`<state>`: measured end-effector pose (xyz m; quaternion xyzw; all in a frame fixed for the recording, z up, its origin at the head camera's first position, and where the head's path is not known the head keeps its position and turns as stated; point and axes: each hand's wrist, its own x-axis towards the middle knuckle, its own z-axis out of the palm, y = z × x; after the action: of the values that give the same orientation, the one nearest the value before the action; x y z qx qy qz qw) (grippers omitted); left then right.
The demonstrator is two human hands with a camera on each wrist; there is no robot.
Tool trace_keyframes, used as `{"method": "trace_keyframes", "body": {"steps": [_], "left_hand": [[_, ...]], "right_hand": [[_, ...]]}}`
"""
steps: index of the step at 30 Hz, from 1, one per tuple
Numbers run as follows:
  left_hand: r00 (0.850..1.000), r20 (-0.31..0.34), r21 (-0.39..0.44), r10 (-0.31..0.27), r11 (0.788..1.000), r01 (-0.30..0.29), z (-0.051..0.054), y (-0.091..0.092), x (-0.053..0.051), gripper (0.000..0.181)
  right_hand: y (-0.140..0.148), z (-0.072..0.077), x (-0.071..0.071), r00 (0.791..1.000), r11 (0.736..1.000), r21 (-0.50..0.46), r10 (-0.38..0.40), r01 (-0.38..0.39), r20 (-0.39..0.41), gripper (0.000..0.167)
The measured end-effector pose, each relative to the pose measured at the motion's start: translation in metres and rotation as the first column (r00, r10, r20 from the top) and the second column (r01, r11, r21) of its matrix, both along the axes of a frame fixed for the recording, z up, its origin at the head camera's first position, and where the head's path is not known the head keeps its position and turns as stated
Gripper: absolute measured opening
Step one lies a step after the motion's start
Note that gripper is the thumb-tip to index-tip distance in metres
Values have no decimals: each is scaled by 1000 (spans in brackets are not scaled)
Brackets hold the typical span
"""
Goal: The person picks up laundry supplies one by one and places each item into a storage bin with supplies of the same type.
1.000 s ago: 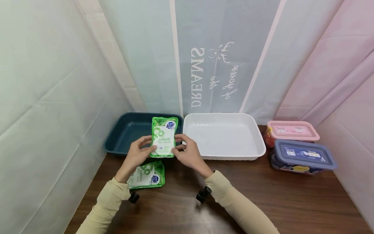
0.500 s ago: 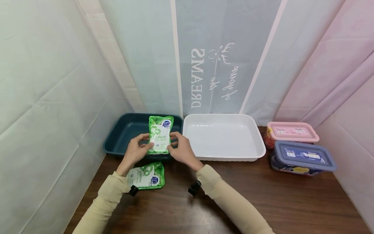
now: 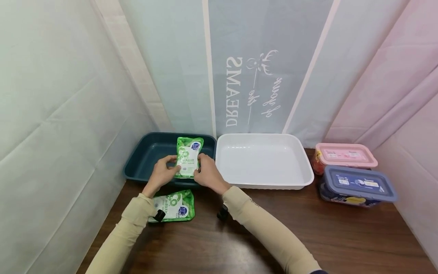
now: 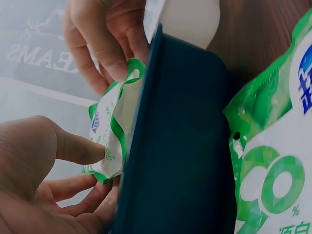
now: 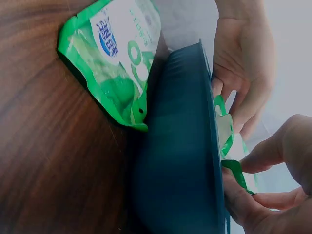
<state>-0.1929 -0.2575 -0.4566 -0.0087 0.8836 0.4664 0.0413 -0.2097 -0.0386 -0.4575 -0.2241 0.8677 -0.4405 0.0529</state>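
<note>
A green and white pouch [image 3: 188, 159] is held upright by both hands at the right side of the dark teal tray [image 3: 137, 172]. My left hand [image 3: 162, 172] pinches its left edge, thumb on the printed face. On the opposite edge, my right hand [image 3: 209, 173] grips it with thumb and fingers. In the left wrist view the pouch [image 4: 108, 129] stands just beyond the tray wall [image 4: 175, 131]. A second, similar pouch [image 3: 176, 206] lies flat on the table before the tray, partly covered by the left wrist's black camera.
A white tray [image 3: 261, 161] stands right of the teal one. Farther right are a pink-lidded box [image 3: 345, 154] and a blue-lidded box [image 3: 359, 184] on the brown wooden table [image 3: 212, 243]. Curtains [image 3: 253, 68] hang behind and at the sides.
Both hands have shifted the pouch slightly left, then lowered it a little at the teal tray. The right forearm has come inward to the left. The pouch on the table stays put.
</note>
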Motion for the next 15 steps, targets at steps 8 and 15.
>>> {"method": "trace_keyframes", "body": {"steps": [8, 15], "left_hand": [[1000, -5, -42, -20, 999, 20, -8, -4, -9, 53], [999, -6, -144, -54, 988, 52, -13, -3, -15, 52]], "right_hand": [[-6, 1, -11, 999, 998, 54, 16, -19, 43, 44], [-14, -3, -16, 991, 986, 166, -54, 34, 119, 75]]}}
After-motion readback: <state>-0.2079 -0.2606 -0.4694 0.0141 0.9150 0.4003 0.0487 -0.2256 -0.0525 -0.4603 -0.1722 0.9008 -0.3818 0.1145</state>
